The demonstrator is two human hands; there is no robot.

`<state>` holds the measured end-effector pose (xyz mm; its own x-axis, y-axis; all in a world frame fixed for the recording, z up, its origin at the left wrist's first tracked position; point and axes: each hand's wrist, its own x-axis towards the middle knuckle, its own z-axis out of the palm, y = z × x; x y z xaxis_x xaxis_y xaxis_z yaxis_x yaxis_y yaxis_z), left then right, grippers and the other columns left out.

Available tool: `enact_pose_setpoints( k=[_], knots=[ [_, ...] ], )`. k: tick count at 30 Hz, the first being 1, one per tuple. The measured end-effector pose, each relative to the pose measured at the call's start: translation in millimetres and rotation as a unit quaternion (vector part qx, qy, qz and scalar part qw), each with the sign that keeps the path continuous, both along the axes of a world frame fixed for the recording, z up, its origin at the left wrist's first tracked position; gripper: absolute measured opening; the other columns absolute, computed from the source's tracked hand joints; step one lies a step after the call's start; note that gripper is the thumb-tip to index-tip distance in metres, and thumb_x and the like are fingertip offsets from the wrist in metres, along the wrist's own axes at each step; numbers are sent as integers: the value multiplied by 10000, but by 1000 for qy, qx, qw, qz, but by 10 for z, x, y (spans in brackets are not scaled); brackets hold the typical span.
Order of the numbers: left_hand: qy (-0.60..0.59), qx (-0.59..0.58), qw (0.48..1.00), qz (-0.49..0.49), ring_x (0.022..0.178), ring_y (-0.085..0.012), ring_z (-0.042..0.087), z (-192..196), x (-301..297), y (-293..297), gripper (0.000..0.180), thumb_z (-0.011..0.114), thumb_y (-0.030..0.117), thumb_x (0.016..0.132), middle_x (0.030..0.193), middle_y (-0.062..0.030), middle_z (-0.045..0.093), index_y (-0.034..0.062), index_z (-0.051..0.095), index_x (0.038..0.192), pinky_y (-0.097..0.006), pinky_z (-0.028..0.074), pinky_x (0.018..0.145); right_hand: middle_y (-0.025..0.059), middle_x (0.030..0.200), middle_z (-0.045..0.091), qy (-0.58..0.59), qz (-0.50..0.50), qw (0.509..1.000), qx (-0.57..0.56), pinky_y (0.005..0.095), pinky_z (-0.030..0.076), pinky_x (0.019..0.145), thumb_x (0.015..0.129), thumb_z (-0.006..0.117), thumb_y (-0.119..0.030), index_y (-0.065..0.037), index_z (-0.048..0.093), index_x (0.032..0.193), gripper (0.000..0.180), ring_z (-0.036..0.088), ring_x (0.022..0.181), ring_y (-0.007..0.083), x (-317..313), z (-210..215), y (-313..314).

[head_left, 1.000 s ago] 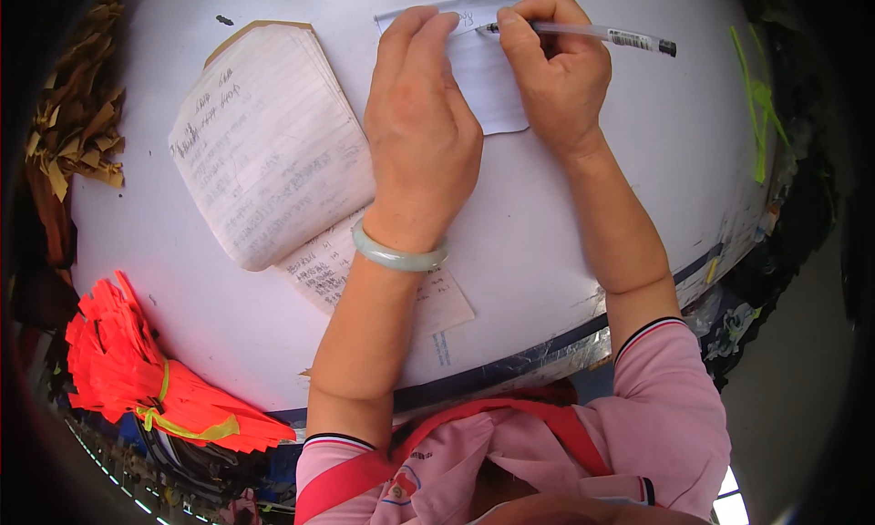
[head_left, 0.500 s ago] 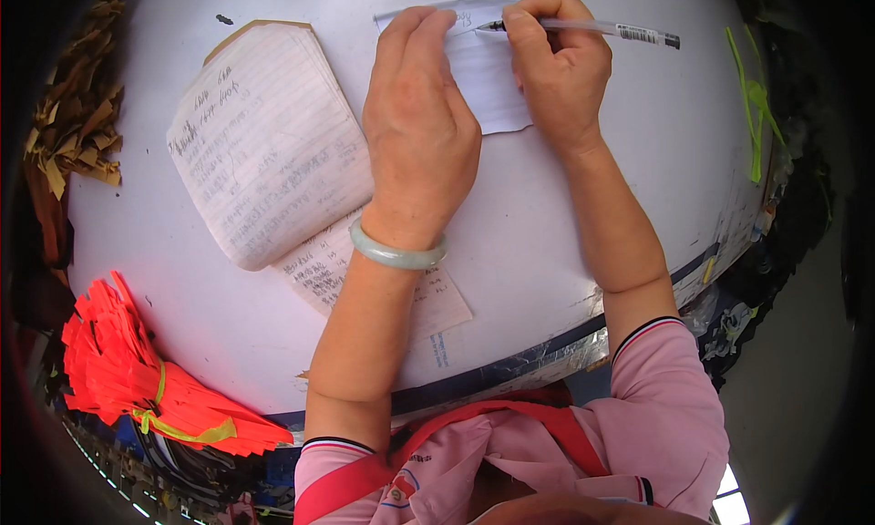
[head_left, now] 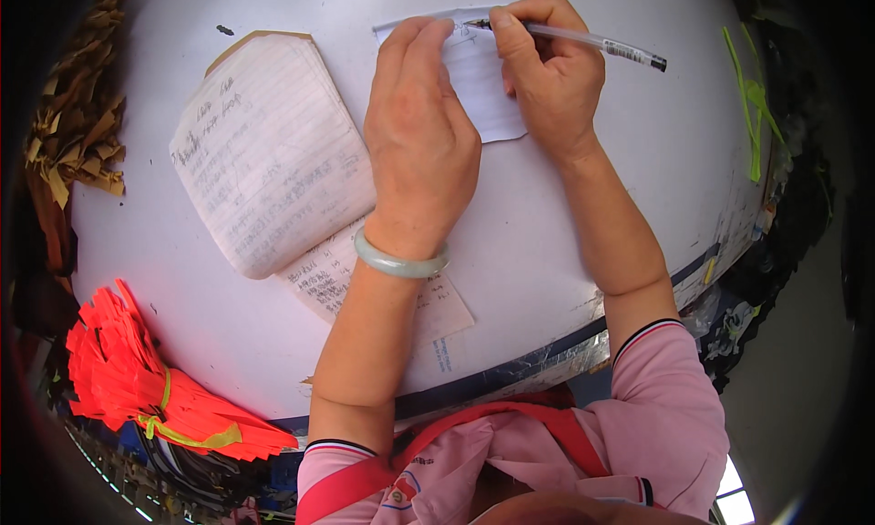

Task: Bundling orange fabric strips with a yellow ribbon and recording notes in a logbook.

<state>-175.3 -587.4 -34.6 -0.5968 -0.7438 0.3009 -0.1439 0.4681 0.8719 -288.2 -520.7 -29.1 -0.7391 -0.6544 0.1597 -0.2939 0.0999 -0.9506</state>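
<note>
My right hand (head_left: 554, 74) pinches a clear-barrelled pen (head_left: 592, 40), its dark tip touching or just over the upper part of a small white sheet of paper (head_left: 490, 106). A few handwritten marks show near the tip. Flat across the left side of that sheet lies my left hand (head_left: 424, 124), fingers stretched out together and holding nothing. A pale green bangle circles the left wrist. Beside this hand is an open notebook (head_left: 269, 151) with handwritten, lined pages; its lower page is partly hidden under my left forearm.
A bundle of orange-red strips (head_left: 155, 379), tied with yellow ribbon, lies at the table's near left edge. Brown strips (head_left: 77, 115) hang at the far left. Thin yellow-green strips (head_left: 755, 106) lie on the right side of the white table (head_left: 529, 242).
The pen tip has shifted slightly left and up, and the pen tilts more. Below it, a new stroke shows on the paper. My left hand stays nearly in place.
</note>
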Motion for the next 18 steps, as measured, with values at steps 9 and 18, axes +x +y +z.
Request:
enact_pose_setpoints(
  k=[9,18],
  knots=[
    [-24,26,999,4,985,-282,602,30,19,-17,312,457,-90,866,1121,-151,607,3,579,1137,-338,486,866,-6,651,550,10,3,1000,12,185,347,422,921,631,-128,-26,587,889,115,459,479,34,19,8,-19],
    [-1,17,1000,0,1018,-297,596,21,2,6,313,460,-94,863,1141,-165,599,-6,580,1138,-337,480,885,-4,655,551,30,11,999,15,187,344,420,924,627,-130,-27,579,890,119,453,477,35,-44,-44,-4]
  ],
)
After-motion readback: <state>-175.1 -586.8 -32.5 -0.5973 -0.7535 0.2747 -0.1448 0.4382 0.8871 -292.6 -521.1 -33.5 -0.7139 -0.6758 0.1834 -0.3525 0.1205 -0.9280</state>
